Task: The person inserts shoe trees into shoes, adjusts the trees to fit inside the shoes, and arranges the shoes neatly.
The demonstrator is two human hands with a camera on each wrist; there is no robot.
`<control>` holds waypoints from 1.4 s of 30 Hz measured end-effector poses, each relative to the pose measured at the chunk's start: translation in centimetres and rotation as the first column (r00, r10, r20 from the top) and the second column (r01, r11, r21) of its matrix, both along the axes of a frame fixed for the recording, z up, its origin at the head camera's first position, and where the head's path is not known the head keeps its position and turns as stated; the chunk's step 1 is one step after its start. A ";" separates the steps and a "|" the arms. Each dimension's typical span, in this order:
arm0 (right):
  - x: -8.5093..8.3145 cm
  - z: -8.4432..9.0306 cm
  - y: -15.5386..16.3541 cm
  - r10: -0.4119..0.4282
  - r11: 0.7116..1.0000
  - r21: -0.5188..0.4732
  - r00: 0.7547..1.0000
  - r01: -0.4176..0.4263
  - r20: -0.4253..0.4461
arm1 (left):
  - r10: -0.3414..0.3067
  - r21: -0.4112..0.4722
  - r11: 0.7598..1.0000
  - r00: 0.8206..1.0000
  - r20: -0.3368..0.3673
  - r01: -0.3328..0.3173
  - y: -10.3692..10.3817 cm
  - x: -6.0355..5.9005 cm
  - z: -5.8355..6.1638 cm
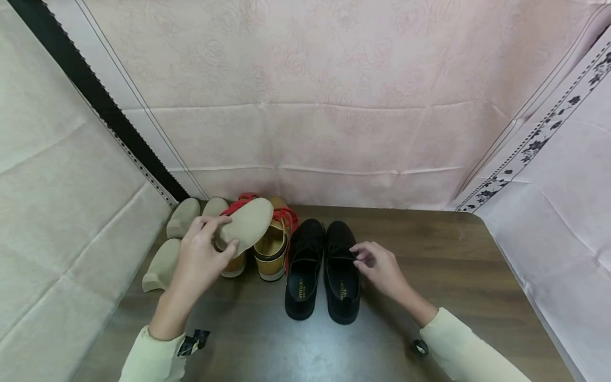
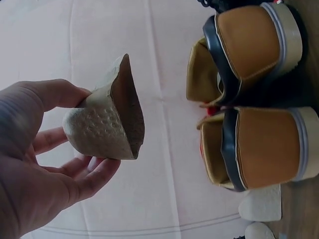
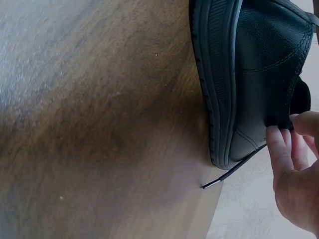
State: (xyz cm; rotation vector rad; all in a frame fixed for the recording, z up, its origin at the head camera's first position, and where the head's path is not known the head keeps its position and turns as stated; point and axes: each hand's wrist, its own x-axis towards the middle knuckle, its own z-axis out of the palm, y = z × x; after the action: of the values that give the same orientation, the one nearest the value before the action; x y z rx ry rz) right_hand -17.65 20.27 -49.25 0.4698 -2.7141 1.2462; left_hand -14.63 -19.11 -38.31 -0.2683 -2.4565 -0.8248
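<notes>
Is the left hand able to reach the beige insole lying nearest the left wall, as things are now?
Probably not freely: the left hand already holds a beige insole above the tan shoes. The insole by the wall lies uncovered just beside that wrist, so the path looks open, but the fingers are occupied.

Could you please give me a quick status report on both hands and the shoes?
Left hand holds beige insole above tan shoes. Right hand pinches right black shoe at its laces. Spare insoles lie left; nothing blocking.
</notes>
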 end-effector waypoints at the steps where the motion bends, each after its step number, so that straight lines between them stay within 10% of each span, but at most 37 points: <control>1: 0.0 0.0 0.0 0.001 1.000 0.001 1.000 -0.001 0.000 | -0.011 0.003 1.000 1.000 -0.004 0.011 0.2 0.0 0.0; 26: 0.1 -0.1 -0.1 0.003 1.000 -0.005 1.000 -0.003 0.015 | -0.143 -0.012 0.990 0.987 0.070 0.144 3.0 0.3 0.5; 42: -0.1 -0.1 0.2 0.003 1.000 -0.005 1.000 -0.003 0.004 | -0.252 -0.017 0.965 0.947 0.201 0.260 5.6 1.0 1.0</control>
State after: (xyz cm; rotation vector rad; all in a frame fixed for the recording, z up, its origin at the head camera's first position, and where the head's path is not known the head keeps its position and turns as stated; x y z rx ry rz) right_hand -17.74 20.44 -49.34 0.4720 -2.7139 1.2551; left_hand -13.61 -13.54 -37.27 -0.5564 -2.6642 -0.9466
